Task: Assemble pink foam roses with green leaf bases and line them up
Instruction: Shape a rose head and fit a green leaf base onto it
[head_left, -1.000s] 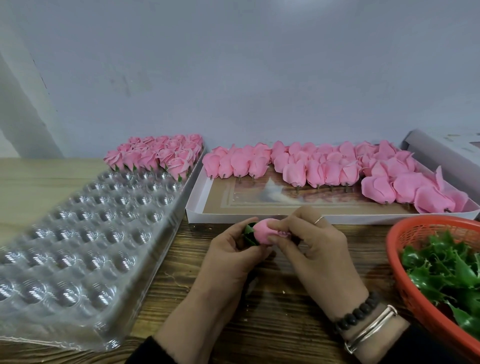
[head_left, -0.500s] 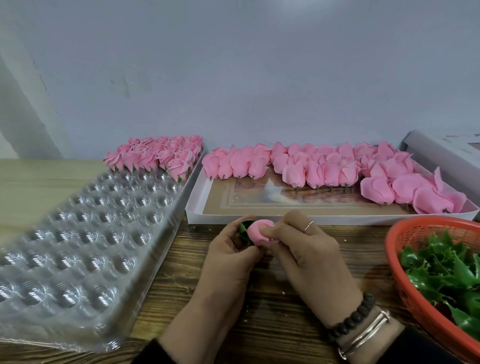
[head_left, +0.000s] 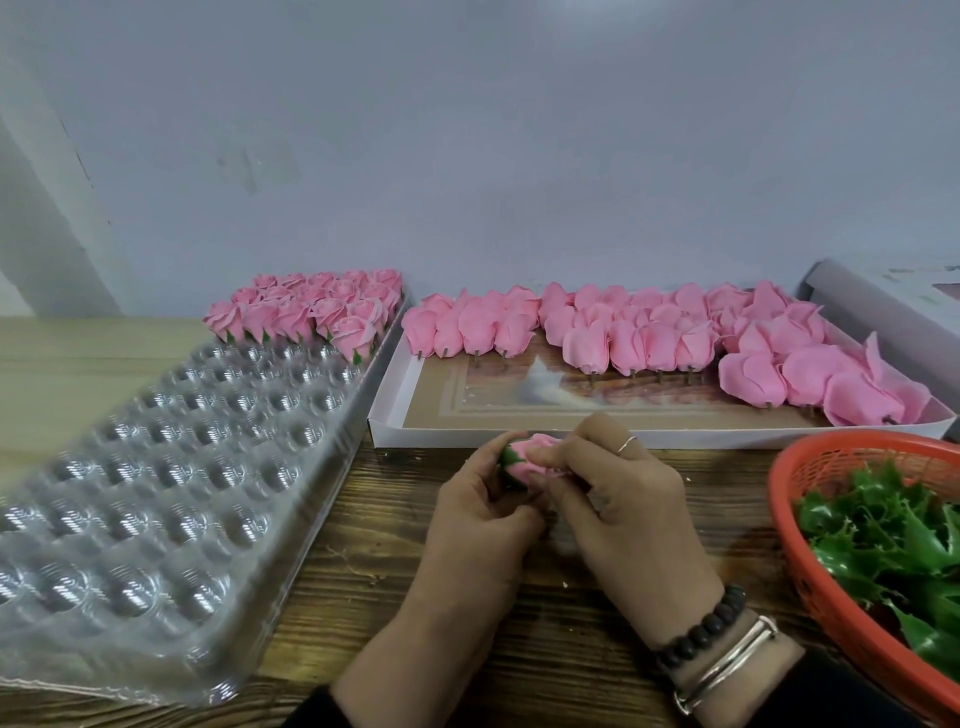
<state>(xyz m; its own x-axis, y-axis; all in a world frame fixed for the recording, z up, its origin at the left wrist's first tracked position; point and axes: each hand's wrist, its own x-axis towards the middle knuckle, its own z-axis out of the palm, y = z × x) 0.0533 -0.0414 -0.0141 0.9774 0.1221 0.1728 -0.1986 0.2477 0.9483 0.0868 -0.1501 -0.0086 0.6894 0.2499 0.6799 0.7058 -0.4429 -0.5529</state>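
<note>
Both hands meet over the wooden table in front of the white box. My left hand (head_left: 480, 512) grips a pink foam rose (head_left: 535, 462) by its green leaf base (head_left: 510, 457). My right hand (head_left: 623, 499) pinches the rose's petals from the right. Finished roses with green bases (head_left: 317, 312) stand in rows at the far end of a clear plastic cavity tray (head_left: 156, 493). Bare pink rose heads (head_left: 649, 338) lie in a white box (head_left: 395, 421). Green leaf bases (head_left: 893, 540) fill an orange basket (head_left: 810, 582) at the right.
A grey wall stands close behind the tray and box. A pale box lid (head_left: 883, 301) leans at the far right. Bare wooden table (head_left: 363, 587) shows between the plastic tray and my hands.
The hands and the rose have shifted slightly toward the white box, and my right fingers have moved over the petals. Everything else is unchanged.
</note>
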